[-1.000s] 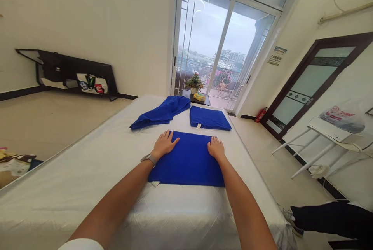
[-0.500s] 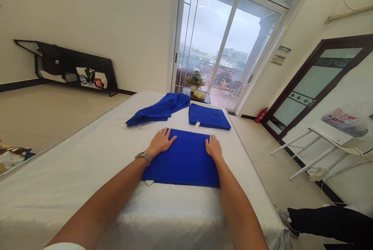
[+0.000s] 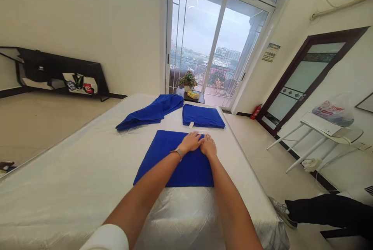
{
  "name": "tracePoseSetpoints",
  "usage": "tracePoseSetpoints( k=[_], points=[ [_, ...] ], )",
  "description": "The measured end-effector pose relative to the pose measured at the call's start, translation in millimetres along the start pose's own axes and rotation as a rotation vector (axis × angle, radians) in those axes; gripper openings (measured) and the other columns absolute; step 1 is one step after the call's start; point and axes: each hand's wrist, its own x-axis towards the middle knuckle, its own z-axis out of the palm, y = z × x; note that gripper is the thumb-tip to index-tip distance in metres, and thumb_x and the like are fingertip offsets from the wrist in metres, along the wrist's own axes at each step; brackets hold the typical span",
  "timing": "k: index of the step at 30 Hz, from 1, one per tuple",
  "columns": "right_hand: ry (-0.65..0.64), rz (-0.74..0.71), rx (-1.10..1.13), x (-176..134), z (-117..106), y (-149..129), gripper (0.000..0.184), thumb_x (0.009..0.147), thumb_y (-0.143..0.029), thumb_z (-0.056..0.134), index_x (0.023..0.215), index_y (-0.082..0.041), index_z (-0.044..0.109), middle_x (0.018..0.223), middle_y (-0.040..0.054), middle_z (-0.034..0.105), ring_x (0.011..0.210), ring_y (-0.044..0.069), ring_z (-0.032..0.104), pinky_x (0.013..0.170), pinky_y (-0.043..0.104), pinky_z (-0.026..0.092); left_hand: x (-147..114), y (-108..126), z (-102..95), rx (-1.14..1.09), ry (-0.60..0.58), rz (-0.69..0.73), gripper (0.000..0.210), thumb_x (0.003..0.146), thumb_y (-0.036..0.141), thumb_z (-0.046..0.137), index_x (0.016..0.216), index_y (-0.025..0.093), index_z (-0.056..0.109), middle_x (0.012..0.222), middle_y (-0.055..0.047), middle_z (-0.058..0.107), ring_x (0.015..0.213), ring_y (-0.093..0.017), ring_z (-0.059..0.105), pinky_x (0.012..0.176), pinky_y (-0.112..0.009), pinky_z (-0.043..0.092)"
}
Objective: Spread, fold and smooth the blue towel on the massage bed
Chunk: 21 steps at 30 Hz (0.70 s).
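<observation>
A folded blue cloth [image 3: 157, 156] lies flat on the pale, plastic-covered mattress [image 3: 96, 164] in front of me. My left hand [image 3: 190, 141] rests on its upper right part, palm down with the fingers stretched out. Right beside it, my right hand [image 3: 209, 145] lies open at the cloth's far right corner. The two hands are touching or nearly so at the thumbs. Beyond them sits a folded blue stack [image 3: 204, 116] with a small white tag at its front edge. A loosely laid, rumpled blue cloth [image 3: 151, 112] is to the left of that stack.
Past the mattress stands a small dark table [image 3: 199, 96] with a potted plant [image 3: 188, 80] and a yellow packet [image 3: 193, 95]. At right are a white chair [image 3: 313, 141] bearing a plastic bag [image 3: 333, 112], and another person's leg [image 3: 317, 211].
My left hand has slid right across the folded cloth, from its left edge to beside my right hand. The right hand stays near the right corner. The view has shifted slightly.
</observation>
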Motion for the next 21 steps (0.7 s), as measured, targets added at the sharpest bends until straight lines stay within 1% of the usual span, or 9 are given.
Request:
tracePoseSetpoints(
  k=[2,3,4,6,9,13,16,18,21],
  points=[
    [-0.019,-0.023,-0.024,0.6,0.7,2.9,0.061,0.102,-0.030,0.021,0.159,-0.009,0.024,0.167,0.0077,0.017,0.153,0.018,0.014,0.123,0.032,0.010,0.9,24.2,16.2,-0.027,0.007,0.066,0.059,0.103,0.049,0.019,0.143,0.022,0.053,0.152,-0.011,0.051,0.143,-0.025,0.041,0.117,-0.042,0.029],
    [-0.026,-0.028,-0.032,1.1,1.1,4.0,0.061,0.101,-0.028,0.021,0.160,-0.010,0.023,0.167,0.0073,0.017,0.154,0.018,0.013,0.123,0.032,0.010,0.1,30.6,22.5,-0.038,0.008,0.080,0.057,0.103,0.046,0.020,0.145,0.024,0.051,0.153,-0.010,0.050,0.145,-0.024,0.040,0.118,-0.043,0.028],
    [-0.028,-0.031,-0.036,1.6,1.5,4.7,0.061,0.101,-0.027,0.020,0.160,-0.009,0.023,0.167,0.0074,0.017,0.154,0.017,0.013,0.123,0.032,0.010,-1.3,33.0,27.2,-0.047,0.008,0.082,0.056,0.103,0.044,0.020,0.146,0.025,0.049,0.154,-0.009,0.048,0.146,-0.024,0.038,0.118,-0.043,0.027],
    [-0.022,-0.024,-0.034,2.7,2.2,4.6,0.062,0.102,-0.030,0.019,0.159,-0.007,0.024,0.167,0.0089,0.019,0.153,0.018,0.014,0.123,0.032,0.010,-5.5,27.1,31.5,-0.063,0.004,0.051,0.056,0.103,0.045,0.021,0.148,0.025,0.047,0.156,-0.010,0.046,0.148,-0.025,0.035,0.120,-0.046,0.025],
    [-0.006,-0.006,-0.017,3.5,2.8,1.9,0.063,0.103,-0.036,0.020,0.158,-0.005,0.025,0.166,0.0103,0.021,0.153,0.020,0.016,0.123,0.034,0.010,-15.0,-0.7,27.3,-0.072,-0.021,-0.059,0.067,0.101,0.056,0.019,0.152,0.018,0.042,0.159,-0.015,0.039,0.150,-0.028,0.030,0.122,-0.047,0.021],
    [-0.013,0.019,0.005,3.9,2.6,-0.3,0.064,0.104,-0.039,0.020,0.159,-0.007,0.023,0.166,0.0090,0.019,0.153,0.019,0.014,0.123,0.033,0.009,-36.0,-54.7,11.5,-0.056,-0.066,-0.231,0.082,0.098,0.065,0.012,0.153,0.009,0.036,0.161,-0.021,0.033,0.151,-0.033,0.027,0.121,-0.050,0.019],
    [-0.021,0.021,0.008,4.8,2.7,0.6,0.065,0.104,-0.040,0.019,0.159,-0.007,0.022,0.167,0.0085,0.018,0.154,0.018,0.013,0.123,0.032,0.008,-55.6,-97.4,2.3,-0.023,-0.084,-0.335,0.084,0.097,0.067,0.011,0.155,0.009,0.033,0.162,-0.020,0.030,0.151,-0.033,0.024,0.121,-0.052,0.019],
    [-0.025,0.016,0.009,5.6,3.5,1.5,0.065,0.104,-0.040,0.019,0.159,-0.006,0.022,0.166,0.0090,0.018,0.154,0.018,0.013,0.124,0.033,0.008,-67.4,-120.8,1.0,-0.005,-0.079,-0.392,0.084,0.097,0.067,0.012,0.156,0.011,0.031,0.163,-0.019,0.028,0.152,-0.033,0.024,0.121,-0.051,0.020],
    [-0.029,0.014,0.022,7.1,5.7,2.7,0.065,0.104,-0.039,0.020,0.159,-0.005,0.021,0.167,0.0095,0.017,0.154,0.019,0.012,0.124,0.033,0.007,-78.4,-141.4,5.3,-0.027,-0.010,-0.399,0.081,0.098,0.064,0.018,0.153,0.007,0.034,0.161,-0.021,0.031,0.151,-0.033,0.027,0.121,-0.049,0.023]
  ],
)
